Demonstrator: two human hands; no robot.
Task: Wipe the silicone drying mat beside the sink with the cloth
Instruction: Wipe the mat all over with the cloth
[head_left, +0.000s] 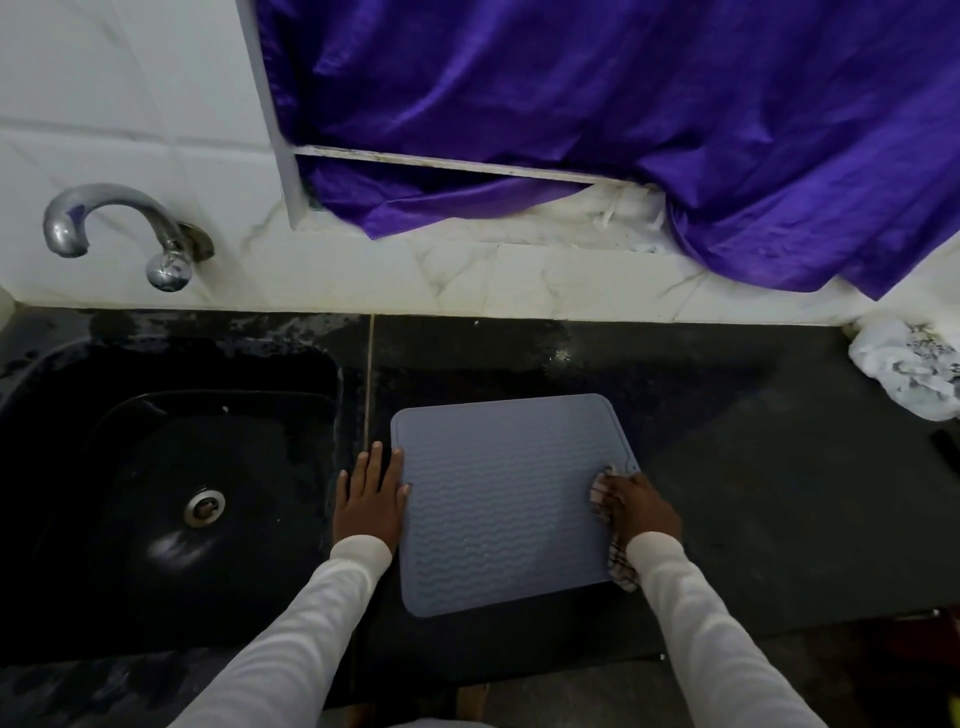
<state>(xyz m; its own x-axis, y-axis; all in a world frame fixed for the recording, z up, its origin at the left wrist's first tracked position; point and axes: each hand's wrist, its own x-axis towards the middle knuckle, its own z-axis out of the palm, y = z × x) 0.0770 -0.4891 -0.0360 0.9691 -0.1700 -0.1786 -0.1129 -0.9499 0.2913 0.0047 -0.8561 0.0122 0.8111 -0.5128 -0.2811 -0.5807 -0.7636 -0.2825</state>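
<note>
A grey-blue silicone drying mat (501, 499) with wavy ridges lies flat on the dark counter, just right of the sink. My left hand (370, 496) lies flat with straight fingers at the mat's left edge, thumb touching the mat. My right hand (638, 506) grips a checked cloth (601, 499) and presses it on the mat's right edge. More of the cloth (623, 569) trails out under my wrist.
A black sink (171, 499) with a metal drain (204, 508) is at the left, under a chrome tap (111, 228). A purple curtain (623, 114) hangs over the white ledge behind. A crumpled white bag (909, 364) sits at the far right of the counter.
</note>
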